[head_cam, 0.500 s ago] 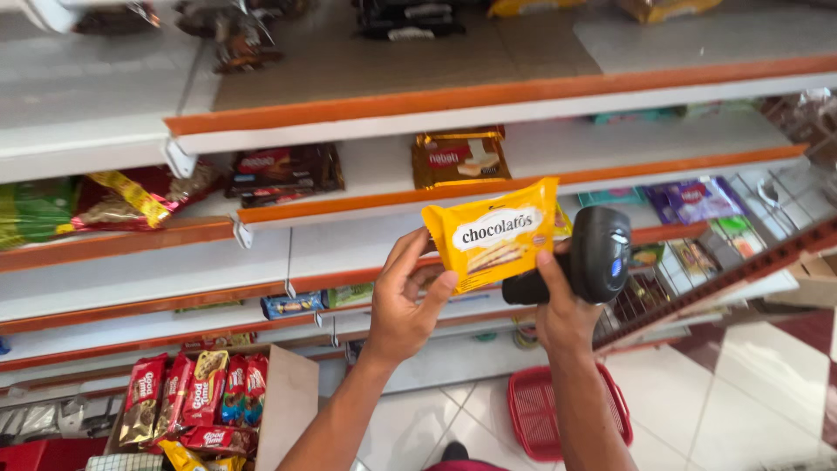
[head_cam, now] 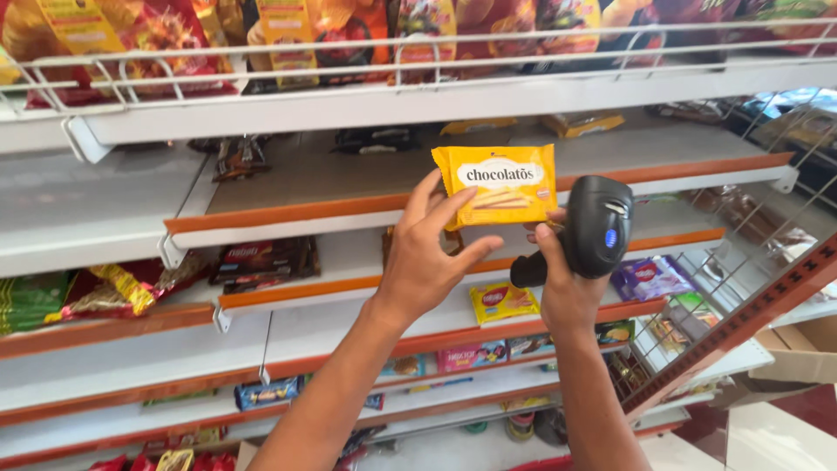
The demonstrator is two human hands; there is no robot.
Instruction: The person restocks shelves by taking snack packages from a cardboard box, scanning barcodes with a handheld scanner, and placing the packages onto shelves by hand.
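While both arms rise from the bottom edge, which cuts them off below the elbow, the left hand (head_cam: 427, 262) holds a yellow snack packet (head_cam: 497, 185) up in front of the shelves; its fingers are spread along the packet's left edge and lower corner, pinching it, though the thumb's contact point is hidden behind the packet. Just right of it, the right hand (head_cam: 562, 288) is wrapped tight around the handle of a black handheld scanner (head_cam: 597, 225). The scanner's head sits just beside the packet's right edge, and its window faces away, so it cannot be seen. Most of the right palm is hidden behind the handle.

Behind the packet runs a white shelf with an orange front strip (head_cam: 305, 212), mostly bare, with dark wrappers lying far back that are hard to make out. Above it, a wire rack (head_cam: 261, 74) holds red and yellow snack bags cut off by the top edge. Lower down, a small yellow pack (head_cam: 504, 302) lies on another shelf, partly covered by the right wrist. At far right, a cardboard box (head_cam: 806, 349) is only partly in view.
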